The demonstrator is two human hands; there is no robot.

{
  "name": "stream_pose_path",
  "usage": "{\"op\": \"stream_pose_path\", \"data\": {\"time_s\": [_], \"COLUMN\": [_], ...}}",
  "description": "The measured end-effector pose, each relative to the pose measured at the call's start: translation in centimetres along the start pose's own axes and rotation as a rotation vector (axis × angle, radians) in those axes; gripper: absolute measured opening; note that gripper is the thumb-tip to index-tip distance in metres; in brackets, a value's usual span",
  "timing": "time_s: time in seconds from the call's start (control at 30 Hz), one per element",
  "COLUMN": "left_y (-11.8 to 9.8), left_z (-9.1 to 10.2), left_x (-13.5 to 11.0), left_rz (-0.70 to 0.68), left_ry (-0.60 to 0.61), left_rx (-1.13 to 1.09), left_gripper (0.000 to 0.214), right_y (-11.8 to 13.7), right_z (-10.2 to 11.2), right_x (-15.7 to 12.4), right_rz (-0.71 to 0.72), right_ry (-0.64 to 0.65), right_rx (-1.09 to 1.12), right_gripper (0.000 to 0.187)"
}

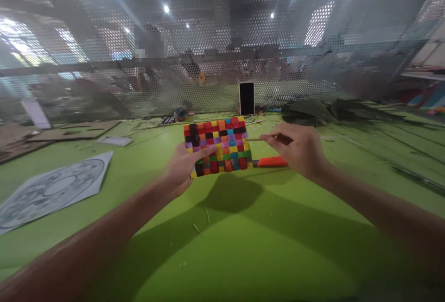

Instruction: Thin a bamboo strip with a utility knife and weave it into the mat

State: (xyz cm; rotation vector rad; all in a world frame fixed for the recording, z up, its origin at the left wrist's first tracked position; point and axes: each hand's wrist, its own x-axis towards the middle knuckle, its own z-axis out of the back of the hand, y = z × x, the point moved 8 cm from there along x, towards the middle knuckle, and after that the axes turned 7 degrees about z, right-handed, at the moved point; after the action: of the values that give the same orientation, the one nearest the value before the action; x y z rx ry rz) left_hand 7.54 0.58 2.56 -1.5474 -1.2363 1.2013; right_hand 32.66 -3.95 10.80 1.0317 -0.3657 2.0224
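Observation:
A colourful woven mat [225, 149] of many small squares is held up above the green table. My left hand [182, 167] grips its left end, thumb lying across the front; the fingers behind it are hidden. To the right, my right hand [297, 147] pinches a thin, pale strip or stick [255, 140] between thumb and fingertips. The far tip of that strip reaches the mat's right edge; whether it passes into the weave I cannot tell. Below the right hand lies a tool with an orange handle [273, 161], its other end hidden behind the mat.
A sheet with a round printed pattern [57, 188] lies at left, near cardboard pieces [69, 131]. A dark-screened phone or tablet [247, 99] stands against the perforated metal screen [215, 84]. Dark flat sheets [313, 110] lie at back right. Small scraps [197, 229] dot the green table [236, 255].

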Motion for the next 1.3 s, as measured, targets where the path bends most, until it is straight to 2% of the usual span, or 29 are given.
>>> {"op": "stream_pose_path", "data": {"time_s": [0.13,0.4,0.6,0.7,0.83,1.13,1.3], "left_y": [-0.3,-0.5,-0.4,0.0,0.4,0.2,0.2], "left_z": [-0.5,0.0,-0.7,-1.1,-1.4,-1.6,-1.2], "left_x": [-0.4,0.0,-0.1,-0.2,-0.4,-0.2,0.1], "left_rz": [-0.011,-0.032,-0.025,0.022,0.115,0.091,0.041], "left_ry": [0.032,0.044,0.100,0.123,0.098,0.133,0.125], "left_rx": [-0.006,-0.010,-0.044,-0.052,-0.066,-0.050,-0.024], "left_gripper": [0.044,0.033,0.029,0.021,0.010,0.008,0.010], "right_y": [1.0,1.0,2.9,4.1,5.6,6.2,5.2], "right_z": [0.5,1.6,2.0,2.0,2.5,3.0,2.4], "right_x": [0.0,0.4,0.4,0.2,-0.1,-0.3,-0.3], "right_rz": [0.068,0.133,0.198,0.243,0.304,0.315,0.212], "right_ry": [-0.007,-0.068,-0.088,-0.080,-0.140,-0.177,-0.114], "right_rx": [-0.060,-0.053,-0.012,-0.002,0.014,0.001,-0.024], "right_gripper": [0.045,0.035,0.035,0.032,0.028,0.022,0.032]}}
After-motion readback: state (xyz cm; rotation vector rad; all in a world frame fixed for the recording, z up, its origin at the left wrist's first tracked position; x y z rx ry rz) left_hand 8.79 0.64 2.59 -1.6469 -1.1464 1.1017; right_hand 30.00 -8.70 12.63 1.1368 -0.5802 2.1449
